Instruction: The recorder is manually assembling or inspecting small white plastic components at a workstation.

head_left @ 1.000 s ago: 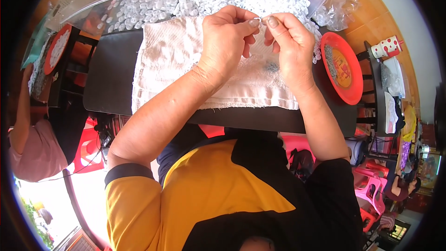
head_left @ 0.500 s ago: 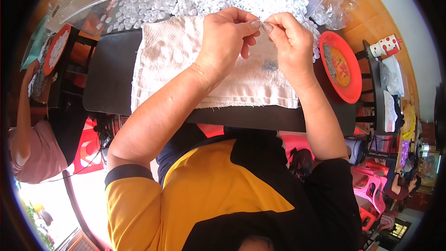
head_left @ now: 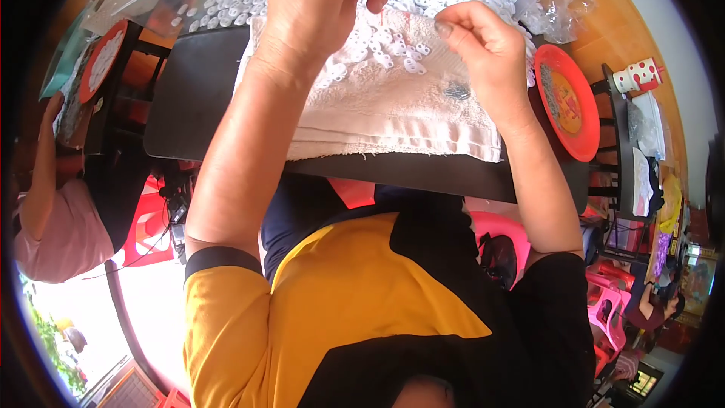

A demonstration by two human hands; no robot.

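**Two hands over a heap of small white pieces**

Head view: the left hand (head_left: 328,0) sits at the top centre of the frame, raised above the table, its fingers curled and pressed together; the thumb and fingertips close on something slim and pale at the very top edge, too small and too cut off to tell what it is. The right hand (head_left: 483,53) is to its right and a little lower, fingers bent inward with thumb and forefinger pinched together — whether anything lies between them cannot be made out.

Beneath both hands lies a cream towel (head_left: 377,113), folded, its hemmed edge running along the near side of a black tabletop (head_left: 189,98). Scattered on the towel's far half and heaped beyond it is a mass of small white plastic pieces (head_left: 393,49) — flat, rounded, each with little holes, glossy in the light. They spread across the upper middle of the frame, from just under the left hand up to the top edge. A small grey mark shows on the towel just beside the right wrist.

At the right, a round red tray (head_left: 585,132) rests at the table's end. At the far left, another person's arm and pink sleeve (head_left: 57,234) show beside the table.
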